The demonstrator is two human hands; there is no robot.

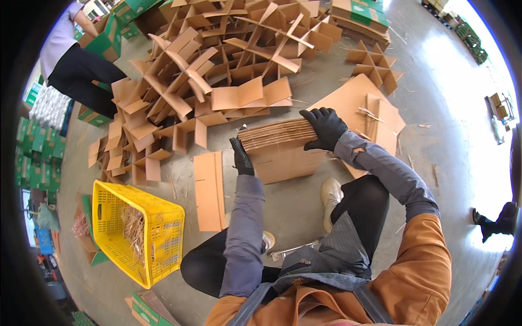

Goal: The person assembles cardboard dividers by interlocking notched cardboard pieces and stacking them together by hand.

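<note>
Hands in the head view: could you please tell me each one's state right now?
Left hand: against the left end of the cardboard sheet stack; grip cannot be told.
Right hand: closed on the stack's right end.

The held stack is made of matt cardboard, with rough, ribbed edges exposed along its top. The left grip and the right grip are covered by dark matt gloves, the left one roughened by a dotted texture. Matt, wrinkled cloth is seen in the sleeves. The crate is formed of smooth, perforated plastic, and rough, fibrous strands are contained in it. The floor is given a glossy sheen by light.
</note>
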